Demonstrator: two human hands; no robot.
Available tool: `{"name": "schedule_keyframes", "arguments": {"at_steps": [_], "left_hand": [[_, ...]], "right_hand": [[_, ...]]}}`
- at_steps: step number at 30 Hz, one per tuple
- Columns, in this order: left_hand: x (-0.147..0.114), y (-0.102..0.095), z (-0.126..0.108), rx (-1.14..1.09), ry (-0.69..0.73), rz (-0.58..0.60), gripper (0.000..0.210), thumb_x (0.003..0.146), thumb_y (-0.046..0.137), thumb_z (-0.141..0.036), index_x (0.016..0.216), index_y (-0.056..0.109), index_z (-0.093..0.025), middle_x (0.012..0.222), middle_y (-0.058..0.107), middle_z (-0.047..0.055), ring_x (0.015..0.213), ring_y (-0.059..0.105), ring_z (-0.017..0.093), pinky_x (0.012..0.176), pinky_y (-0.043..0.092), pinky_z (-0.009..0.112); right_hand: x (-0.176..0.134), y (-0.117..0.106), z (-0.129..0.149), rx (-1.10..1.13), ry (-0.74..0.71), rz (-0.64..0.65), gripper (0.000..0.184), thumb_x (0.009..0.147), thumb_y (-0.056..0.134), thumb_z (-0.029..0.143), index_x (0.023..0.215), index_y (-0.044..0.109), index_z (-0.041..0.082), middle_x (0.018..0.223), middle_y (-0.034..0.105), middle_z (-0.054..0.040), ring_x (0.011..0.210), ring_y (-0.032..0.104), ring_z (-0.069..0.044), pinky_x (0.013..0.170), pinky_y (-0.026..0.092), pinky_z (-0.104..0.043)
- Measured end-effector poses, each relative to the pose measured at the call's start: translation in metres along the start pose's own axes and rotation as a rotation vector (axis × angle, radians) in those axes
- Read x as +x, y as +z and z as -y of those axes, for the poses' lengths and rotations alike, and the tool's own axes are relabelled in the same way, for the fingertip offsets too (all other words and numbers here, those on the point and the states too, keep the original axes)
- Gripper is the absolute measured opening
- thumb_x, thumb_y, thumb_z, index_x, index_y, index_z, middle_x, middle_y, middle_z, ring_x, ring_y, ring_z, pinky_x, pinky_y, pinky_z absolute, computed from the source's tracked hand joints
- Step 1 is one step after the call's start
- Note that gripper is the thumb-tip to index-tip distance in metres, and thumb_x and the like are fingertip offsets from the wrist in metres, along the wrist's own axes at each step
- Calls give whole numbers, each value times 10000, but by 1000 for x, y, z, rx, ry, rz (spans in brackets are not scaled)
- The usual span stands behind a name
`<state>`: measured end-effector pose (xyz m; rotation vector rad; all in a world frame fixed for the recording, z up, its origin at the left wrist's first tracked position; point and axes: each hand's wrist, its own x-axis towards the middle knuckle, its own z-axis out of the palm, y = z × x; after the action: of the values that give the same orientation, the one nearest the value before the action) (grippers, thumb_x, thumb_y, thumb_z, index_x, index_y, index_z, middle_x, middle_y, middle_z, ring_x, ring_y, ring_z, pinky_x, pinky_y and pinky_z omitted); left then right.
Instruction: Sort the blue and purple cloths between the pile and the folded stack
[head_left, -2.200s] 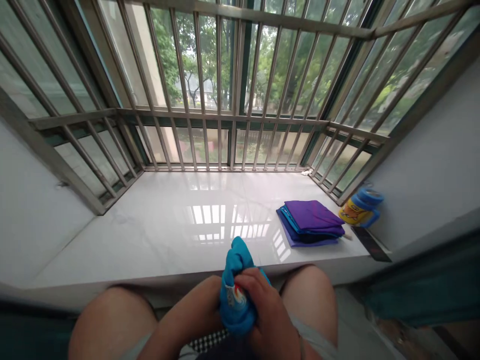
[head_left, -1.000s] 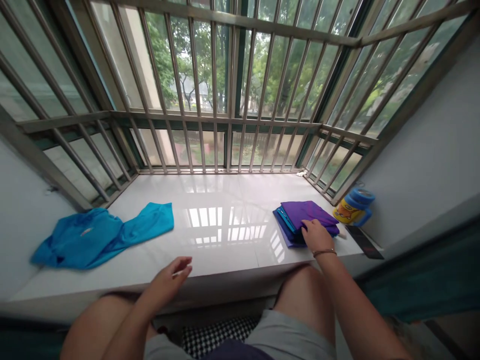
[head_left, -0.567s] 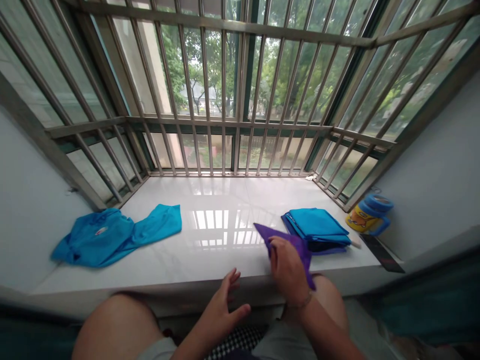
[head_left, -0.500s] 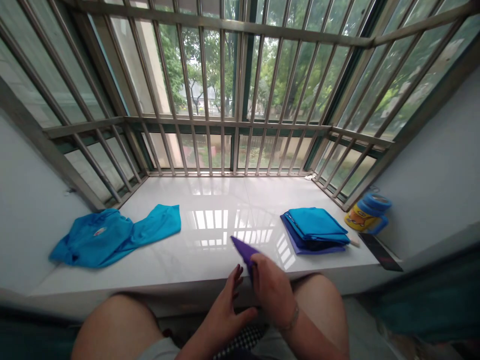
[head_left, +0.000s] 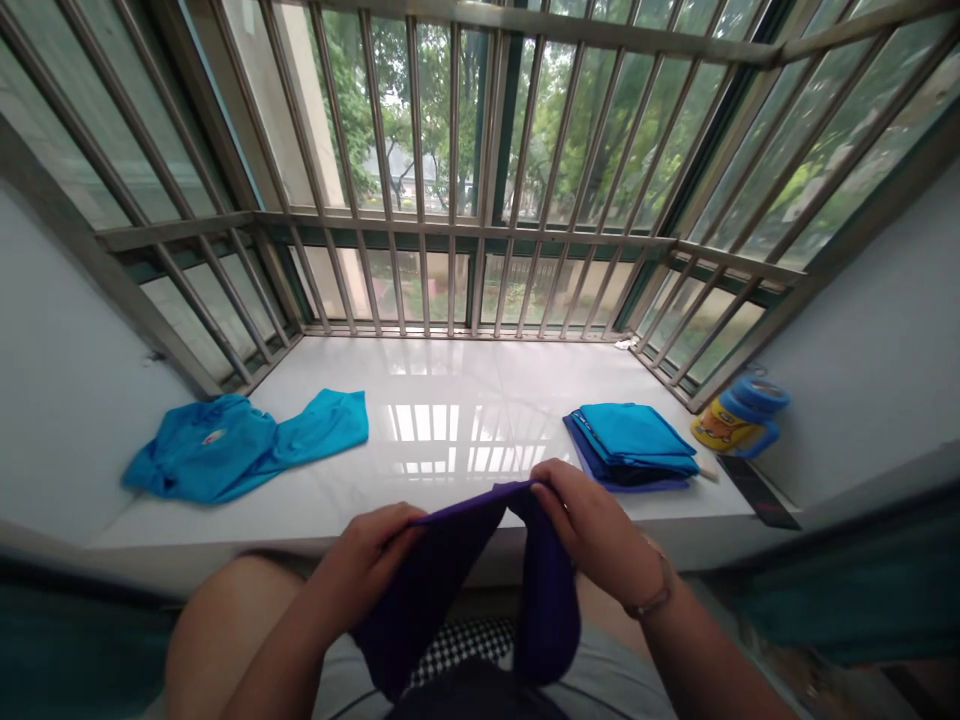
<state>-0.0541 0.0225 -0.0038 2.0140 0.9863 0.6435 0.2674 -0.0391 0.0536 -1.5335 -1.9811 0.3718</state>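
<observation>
A dark purple garment (head_left: 459, 560) hangs above my lap, its upper edge drawn out between both hands and two loose parts dropping below it. My left hand (head_left: 375, 550) pinches one end of that edge. At the other end my right hand (head_left: 592, 535) is closed on the cloth, higher than the left. To the left on the white sill lies a crumpled bright blue garment (head_left: 217, 450) with a small label and one part stretched out rightward. Beyond my right hand sits a stack of folded blue and purple clothes (head_left: 634, 435).
A blue and yellow mug (head_left: 735, 415) stands at the sill's right end, with a dark flat phone-like slab (head_left: 757, 490) in front of it. Metal window bars (head_left: 480, 230) enclose the white sill (head_left: 450, 370). My knees are below its front edge.
The purple garment has gone from a bunched piece in my right hand to spread between both hands. My left hand has moved left and closed on it. The camera view has shifted slightly.
</observation>
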Motion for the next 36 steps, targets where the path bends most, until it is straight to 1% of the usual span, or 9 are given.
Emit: {"name": "schedule_keyframes", "arguments": {"at_steps": [4,6,12,15,20,24,27,31,36], "left_hand": [[4,-10,-15,91,20,-263,345,1087,457,-458,1060,731,-249,840,751,-9,722,680,169,680,521,244],[2,-22,-25,134,43,-304,342,1073,491,-481,1022,731,-244,809,740,-14,690,665,164,670,515,239],[7,-81,-36,149,35,43,395,1059,533,-525,898,741,-231,799,747,-4,741,682,177,708,535,235],[41,-91,-19,247,-9,-45,402,1052,526,-553,950,751,-237,875,769,8,815,709,203,782,559,272],[108,-48,47,637,-1,-461,346,998,599,-371,1264,714,-182,1244,744,148,1162,691,323,1037,545,446],[121,11,115,605,43,-241,358,986,637,-323,1302,705,-170,1341,729,159,1266,673,312,1125,522,455],[112,38,157,580,5,-148,370,906,755,-352,1233,739,-179,1331,737,157,1259,675,336,1108,533,477],[100,44,182,549,-10,-260,185,986,631,-329,946,745,-189,1029,757,114,1008,708,282,969,566,430],[102,37,171,613,-40,-221,238,1026,533,-279,880,700,-193,971,731,111,957,682,268,901,531,387]], "right_hand": [[1,11,-3,63,83,9,270,1149,361,400,1045,553,241,898,668,-28,794,631,-199,734,459,-316],[-3,13,-3,79,97,22,296,1154,333,428,1043,534,243,838,643,-11,728,602,-193,681,420,-309],[0,-11,-9,59,9,269,324,1128,460,509,977,568,244,839,655,9,736,587,-172,676,382,-285],[27,-14,-27,-47,44,203,249,1098,556,466,1025,613,235,885,694,-14,816,634,-202,731,420,-298],[75,24,-79,-437,106,-156,214,1070,560,284,1214,672,171,1227,695,-162,1141,616,-300,1003,468,-407],[69,79,-117,-443,135,57,322,1067,577,304,1349,646,162,1332,676,-160,1219,613,-287,1061,478,-386],[49,110,-139,-411,166,168,330,998,697,310,1299,684,173,1283,709,-141,1157,660,-297,997,521,-375],[35,117,-154,-387,211,125,201,1044,595,250,1195,712,187,1146,719,-119,1049,689,-278,932,536,-374],[43,101,-160,-297,165,71,255,1045,566,262,817,680,274,854,640,-51,809,661,-235,681,498,-334]]}}
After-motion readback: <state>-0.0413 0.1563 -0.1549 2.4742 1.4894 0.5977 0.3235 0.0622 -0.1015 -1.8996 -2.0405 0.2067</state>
